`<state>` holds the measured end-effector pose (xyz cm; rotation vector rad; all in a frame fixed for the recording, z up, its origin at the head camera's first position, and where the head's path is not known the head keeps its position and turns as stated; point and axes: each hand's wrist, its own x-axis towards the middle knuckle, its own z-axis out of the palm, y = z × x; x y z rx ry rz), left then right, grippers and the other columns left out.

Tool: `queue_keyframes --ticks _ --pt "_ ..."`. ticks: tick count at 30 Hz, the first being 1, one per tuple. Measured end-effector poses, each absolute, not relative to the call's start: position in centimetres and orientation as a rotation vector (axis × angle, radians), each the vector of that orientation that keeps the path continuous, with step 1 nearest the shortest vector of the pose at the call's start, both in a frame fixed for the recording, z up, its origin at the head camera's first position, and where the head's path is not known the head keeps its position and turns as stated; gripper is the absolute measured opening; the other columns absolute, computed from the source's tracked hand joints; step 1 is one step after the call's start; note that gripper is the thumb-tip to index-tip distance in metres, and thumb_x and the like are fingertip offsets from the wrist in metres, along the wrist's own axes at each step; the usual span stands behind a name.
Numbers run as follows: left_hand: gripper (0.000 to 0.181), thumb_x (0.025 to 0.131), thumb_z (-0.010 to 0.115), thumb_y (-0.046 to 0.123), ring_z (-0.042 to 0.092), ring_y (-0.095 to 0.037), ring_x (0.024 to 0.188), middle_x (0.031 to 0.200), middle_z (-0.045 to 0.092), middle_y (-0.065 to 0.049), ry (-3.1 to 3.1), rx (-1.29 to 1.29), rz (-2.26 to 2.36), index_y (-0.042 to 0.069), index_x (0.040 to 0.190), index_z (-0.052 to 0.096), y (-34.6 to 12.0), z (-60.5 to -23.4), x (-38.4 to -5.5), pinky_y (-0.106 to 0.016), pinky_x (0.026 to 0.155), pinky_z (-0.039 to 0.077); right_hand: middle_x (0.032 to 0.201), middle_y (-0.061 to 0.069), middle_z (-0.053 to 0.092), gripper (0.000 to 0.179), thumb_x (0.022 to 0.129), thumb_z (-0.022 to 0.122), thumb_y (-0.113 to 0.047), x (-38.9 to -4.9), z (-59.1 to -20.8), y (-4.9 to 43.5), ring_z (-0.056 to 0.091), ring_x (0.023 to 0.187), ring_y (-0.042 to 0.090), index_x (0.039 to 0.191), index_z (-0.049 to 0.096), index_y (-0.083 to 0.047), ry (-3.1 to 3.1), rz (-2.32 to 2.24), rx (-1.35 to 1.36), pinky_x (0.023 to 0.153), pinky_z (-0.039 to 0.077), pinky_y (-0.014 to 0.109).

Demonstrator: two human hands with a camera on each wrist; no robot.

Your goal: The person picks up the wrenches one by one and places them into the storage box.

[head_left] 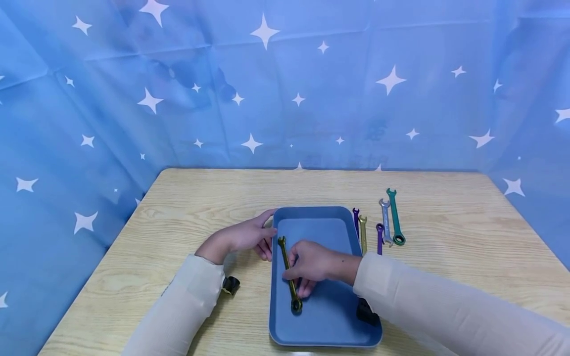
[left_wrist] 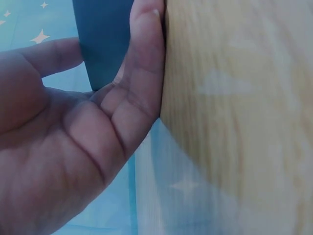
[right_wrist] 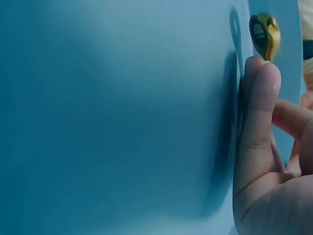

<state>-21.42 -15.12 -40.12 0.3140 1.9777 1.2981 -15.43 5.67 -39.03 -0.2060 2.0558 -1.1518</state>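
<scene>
A blue tray [head_left: 325, 321] lies lengthwise before me on the wooden table. My left hand [head_left: 249, 237] holds its left side near the far corner, thumb at the rim and fingers along the outside. The left wrist view shows the tray's wall [left_wrist: 105, 39] between that thumb and the fingers. Inside the tray, along its left side, is a gold combination wrench [head_left: 286, 262], open end away from me and ring end nearer. My right hand [head_left: 311, 264] pinches its middle between thumb and fingers. In the right wrist view the wrench's end [right_wrist: 266, 36] sticks out past the fingertips.
Right of the tray lie several more wrenches: a green one [head_left: 395, 217], a silver one [head_left: 386, 222], another gold one [head_left: 363, 232] and two purple ones, one [head_left: 380, 237] partly behind the right sleeve. A starry blue curtain [head_left: 285, 113] hangs behind the table [head_left: 213, 198].
</scene>
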Motion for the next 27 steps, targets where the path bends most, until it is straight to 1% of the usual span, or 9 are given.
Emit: queue_keyframes --ticks 4,9,14,18,22,27 --pt "0.066 0.108 0.042 0.023 0.069 -0.025 0.07 0.086 0.068 -0.018 1.979 0.318 1.299 0.036 0.161 0.003 -15.17 -40.01 -21.44 -0.039 0.073 0.063 0.061 0.015 0.07 0.021 0.091 0.073 -0.012 -15.4 -39.32 5.73 0.065 0.044 0.013 0.075 0.064 -0.001 2.064 -1.153 -0.234 0.049 0.06 0.031" --pt "0.066 0.108 0.042 0.022 0.07 -0.026 0.071 0.087 0.068 -0.019 1.983 0.319 1.296 0.036 0.161 0.004 -15.19 -40.04 -21.48 -0.039 0.073 0.063 0.058 0.009 0.068 0.025 0.092 0.072 -0.013 -15.34 -39.68 5.78 0.063 0.043 0.01 0.071 0.069 0.0 2.036 -1.165 -0.266 0.051 0.06 0.031" --pt "0.064 0.108 0.042 0.023 0.07 -0.026 0.071 0.086 0.068 -0.019 1.983 0.326 1.297 0.036 0.16 0.006 -15.24 -40.22 -21.54 -0.039 0.072 0.063 0.054 0.006 0.065 0.03 0.093 0.071 -0.017 -15.28 -39.89 5.64 0.062 0.041 0.01 0.069 0.066 0.0 2.068 -1.134 -0.296 0.048 0.059 0.032" --pt "0.065 0.108 0.042 0.024 0.07 -0.025 0.071 0.085 0.068 -0.019 1.993 0.316 1.295 0.036 0.16 0.007 -15.29 -40.26 -21.54 -0.039 0.072 0.063 0.051 0.005 0.062 0.034 0.093 0.071 -0.019 -15.31 -39.92 5.49 0.06 0.038 0.01 0.066 0.062 -0.001 2.121 -1.09 -0.355 0.044 0.057 0.032" --pt "0.065 0.108 0.042 0.023 0.07 -0.025 0.071 0.085 0.068 -0.019 1.997 0.314 1.291 0.034 0.161 0.006 -15.25 -40.33 -21.49 -0.039 0.072 0.063 0.048 0.004 0.059 0.037 0.094 0.071 -0.022 -15.34 -39.96 5.49 0.059 0.036 0.01 0.066 0.063 0.0 2.144 -1.055 -0.396 0.041 0.055 0.031" --pt "0.064 0.108 0.041 0.022 0.07 -0.025 0.071 0.086 0.069 -0.019 1.99 0.327 1.294 0.033 0.161 0.007 -15.07 -40.5 -21.45 -0.039 0.072 0.063 0.048 0.004 0.06 0.038 0.095 0.069 -0.025 -15.27 -40.0 5.5 0.059 0.036 0.011 0.067 0.064 0.0 2.148 -1.033 -0.398 0.04 0.055 0.031"
